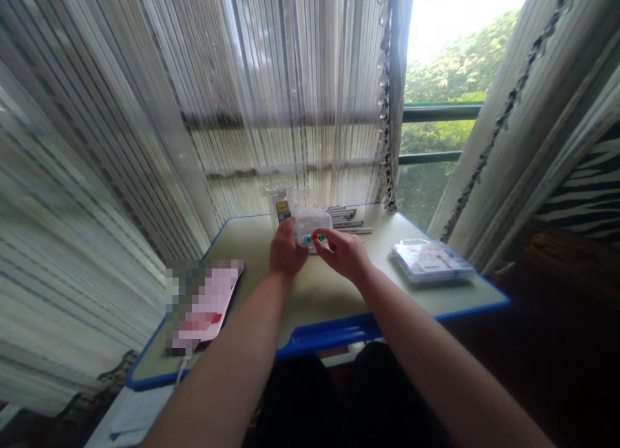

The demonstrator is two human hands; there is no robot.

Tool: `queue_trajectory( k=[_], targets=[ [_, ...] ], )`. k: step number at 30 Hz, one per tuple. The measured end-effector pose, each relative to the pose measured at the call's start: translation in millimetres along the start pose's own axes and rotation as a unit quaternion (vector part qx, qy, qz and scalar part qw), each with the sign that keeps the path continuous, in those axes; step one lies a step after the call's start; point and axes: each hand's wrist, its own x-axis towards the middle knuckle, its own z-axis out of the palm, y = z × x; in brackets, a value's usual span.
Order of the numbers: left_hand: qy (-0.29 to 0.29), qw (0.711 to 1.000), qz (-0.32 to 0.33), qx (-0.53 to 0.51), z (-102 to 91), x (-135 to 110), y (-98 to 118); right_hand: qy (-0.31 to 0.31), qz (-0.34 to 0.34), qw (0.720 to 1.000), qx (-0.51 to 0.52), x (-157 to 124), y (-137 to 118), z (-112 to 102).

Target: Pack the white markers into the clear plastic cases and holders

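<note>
My left hand (289,249) is closed around the left side of a small clear plastic box (310,221), held tilted above the table. At the box's near end my right hand (347,251) has its thumb and fingertips pinched on a small red piece (314,236). Close beside that are a blue piece (306,239) and a green piece (322,237), too small to name. Just behind the box lie several slim grey pens (341,214). A clear packet with a yellow and dark label (282,207) stands beyond my left hand.
The cream table (320,286) has a blue edge. A phone or tablet with a pink screen (217,299) lies at its left, with a white cable (181,370). A clear plastic case (431,262) lies at the right. Curtains (290,112) hang behind.
</note>
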Motion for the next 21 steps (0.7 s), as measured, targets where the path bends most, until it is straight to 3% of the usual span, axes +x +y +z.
queue_trajectory(
  k=[21],
  targets=[
    [0.027, 1.0, 0.004, -0.003, -1.3, -0.7, 0.0, 0.033, 0.042, 0.998, 0.038, -1.4, 6.5, 5.6]
  ],
)
